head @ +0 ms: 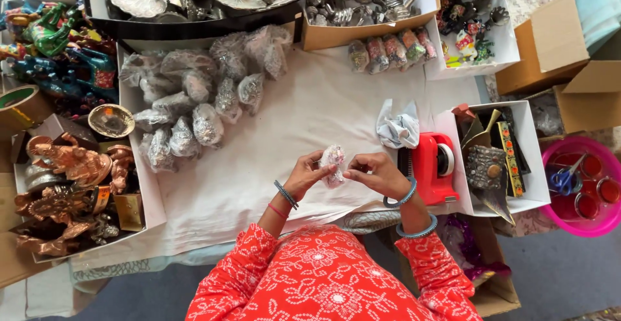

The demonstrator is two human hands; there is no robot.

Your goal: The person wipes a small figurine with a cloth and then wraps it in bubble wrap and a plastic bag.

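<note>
Hands [309, 175] [375, 173] pinch a crinkly plastic-wrapped figurine [334, 163].

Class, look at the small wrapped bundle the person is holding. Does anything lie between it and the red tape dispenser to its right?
Only the right hand itself. It grips the wrapped bundle together with the left hand, and it sits between the bundle and the tape dispenser. The white cloth there is otherwise bare.
</note>
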